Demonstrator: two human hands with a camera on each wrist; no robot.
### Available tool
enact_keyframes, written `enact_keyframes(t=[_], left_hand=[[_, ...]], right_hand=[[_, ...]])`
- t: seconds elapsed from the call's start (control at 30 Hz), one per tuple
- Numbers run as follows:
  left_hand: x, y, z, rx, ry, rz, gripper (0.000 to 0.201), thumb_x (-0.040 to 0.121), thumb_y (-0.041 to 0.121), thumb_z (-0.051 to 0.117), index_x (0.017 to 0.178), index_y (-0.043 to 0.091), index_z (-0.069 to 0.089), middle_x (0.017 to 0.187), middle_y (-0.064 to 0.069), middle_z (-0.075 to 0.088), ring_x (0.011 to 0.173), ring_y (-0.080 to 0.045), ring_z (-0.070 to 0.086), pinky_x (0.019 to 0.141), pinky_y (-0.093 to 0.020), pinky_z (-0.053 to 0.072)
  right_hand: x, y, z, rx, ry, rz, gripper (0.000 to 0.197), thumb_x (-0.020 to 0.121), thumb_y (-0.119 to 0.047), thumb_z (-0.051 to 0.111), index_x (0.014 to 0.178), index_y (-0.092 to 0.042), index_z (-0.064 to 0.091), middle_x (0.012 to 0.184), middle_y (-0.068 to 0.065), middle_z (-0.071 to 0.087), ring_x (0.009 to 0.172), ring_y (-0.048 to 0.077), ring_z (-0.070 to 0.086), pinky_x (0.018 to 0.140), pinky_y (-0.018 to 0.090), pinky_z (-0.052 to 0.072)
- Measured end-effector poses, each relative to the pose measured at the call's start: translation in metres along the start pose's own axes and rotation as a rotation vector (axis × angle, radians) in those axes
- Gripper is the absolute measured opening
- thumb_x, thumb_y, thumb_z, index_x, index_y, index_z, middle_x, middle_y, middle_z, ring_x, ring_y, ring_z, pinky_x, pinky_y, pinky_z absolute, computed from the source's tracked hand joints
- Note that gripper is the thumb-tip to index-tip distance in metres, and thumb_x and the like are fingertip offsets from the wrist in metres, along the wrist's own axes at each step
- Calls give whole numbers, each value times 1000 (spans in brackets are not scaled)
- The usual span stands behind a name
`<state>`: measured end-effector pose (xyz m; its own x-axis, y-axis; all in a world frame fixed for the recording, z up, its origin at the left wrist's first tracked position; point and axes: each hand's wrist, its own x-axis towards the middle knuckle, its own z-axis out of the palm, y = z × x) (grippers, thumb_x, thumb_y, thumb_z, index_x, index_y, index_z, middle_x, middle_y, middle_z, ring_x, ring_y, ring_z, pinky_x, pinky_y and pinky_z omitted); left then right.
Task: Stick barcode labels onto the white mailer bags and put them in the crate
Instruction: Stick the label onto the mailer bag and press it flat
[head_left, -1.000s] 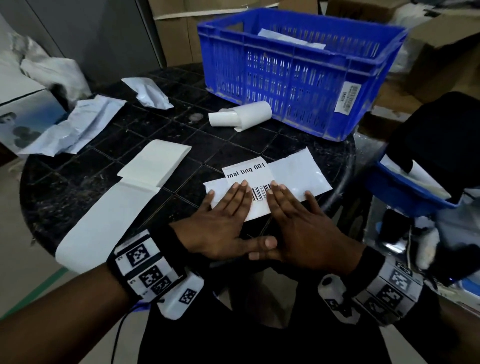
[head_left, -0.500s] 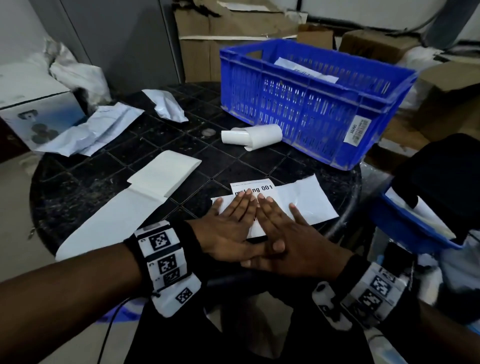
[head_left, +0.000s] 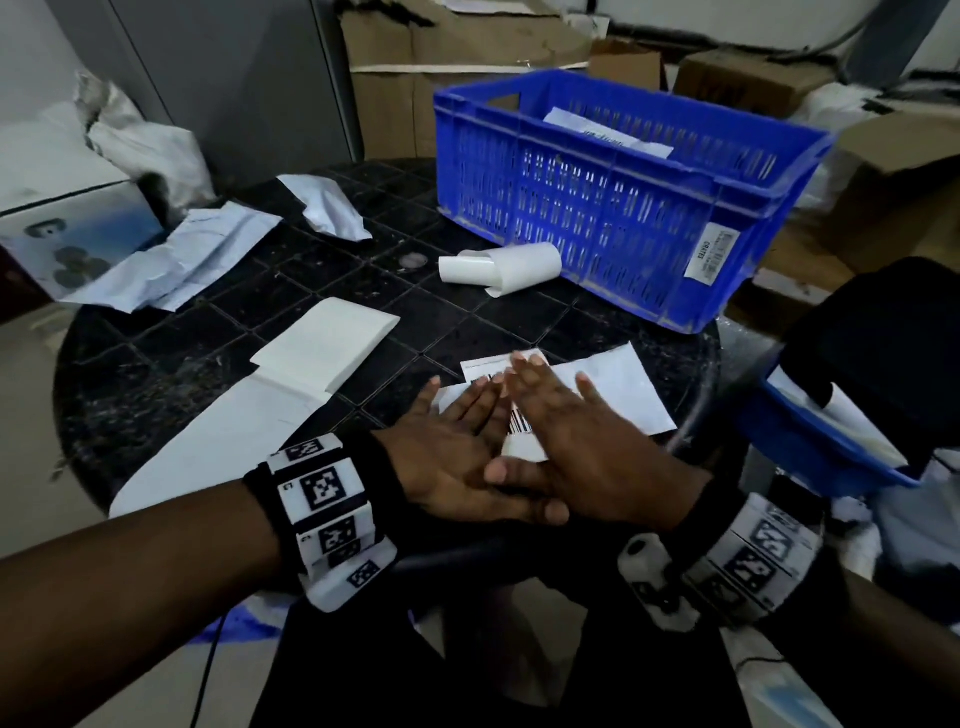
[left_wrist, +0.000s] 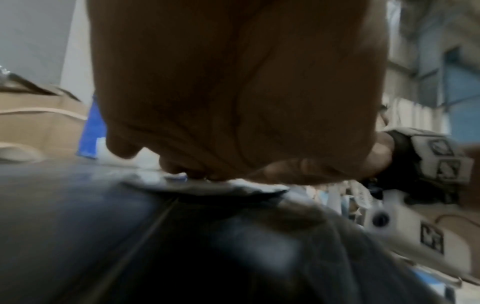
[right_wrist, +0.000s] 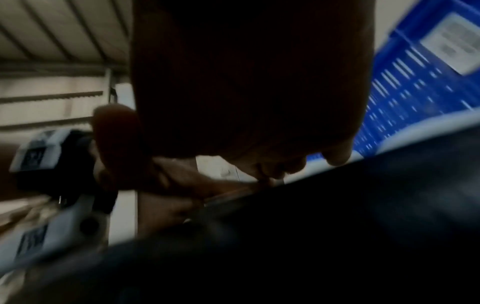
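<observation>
Both hands, the left hand (head_left: 457, 457) and right hand (head_left: 587, 447), lie flat with straight fingers on the label (head_left: 519, 426) atop the white bag (head_left: 618, 395) at the table's (head_left: 208, 353) six o'clock edge, crate (head_left: 597, 208) at one o'clock.

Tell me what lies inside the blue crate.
Inside the blue slotted plastic crate a flat white mailer bag with a printed label shows above the rim. The near wall hides the crate's floor, so anything lower cannot be seen.
</observation>
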<state>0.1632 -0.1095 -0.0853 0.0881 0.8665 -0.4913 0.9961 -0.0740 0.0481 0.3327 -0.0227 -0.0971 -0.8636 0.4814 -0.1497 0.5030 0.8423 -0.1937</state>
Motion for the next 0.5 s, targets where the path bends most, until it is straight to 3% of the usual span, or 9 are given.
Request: enact_keyframes(t=[0.13, 0.27, 0.4, 0.5], left_hand=[[-1, -10, 3, 40, 15, -20, 151, 47, 110, 11, 156, 11, -28, 164, -8, -32, 153, -20, -28, 122, -63, -7], [1, -11, 1, 16, -31, -78, 152, 50, 111, 23, 156, 16, -29, 164, 0, -34, 153, -15, -27, 124, -59, -8], [2, -11, 2, 2, -14, -105, 150, 49, 113, 20, 157, 20, -28, 164, 5, -34, 152, -11, -28, 123, -59, -10], [1, -11, 4, -13, 15, -117, 150, 49, 113, 16, 158, 19, -25, 166, 6, -30, 153, -11, -27, 122, -60, -12]], right_hand=[[7, -1, 32, 7, -33, -3, 133, 61, -100, -17, 163, -14, -12, 172, 0, -12, 157, 12, -15, 127, 57, 1], [4, 11, 29, -72, -88, 129, 139, 50, -102, -21, 163, -22, -13, 172, -9, -14, 156, 12, -19, 126, 57, -6], [-7, 44, 13, -120, -160, 252, 141, 46, -105, -21, 162, -25, -18, 170, -11, -20, 155, 8, -23, 125, 57, -12], [-9, 46, 6, -133, -146, 282, 146, 46, -104, -23, 164, -19, -10, 171, -5, -19, 156, 10, -20, 125, 59, -9]])
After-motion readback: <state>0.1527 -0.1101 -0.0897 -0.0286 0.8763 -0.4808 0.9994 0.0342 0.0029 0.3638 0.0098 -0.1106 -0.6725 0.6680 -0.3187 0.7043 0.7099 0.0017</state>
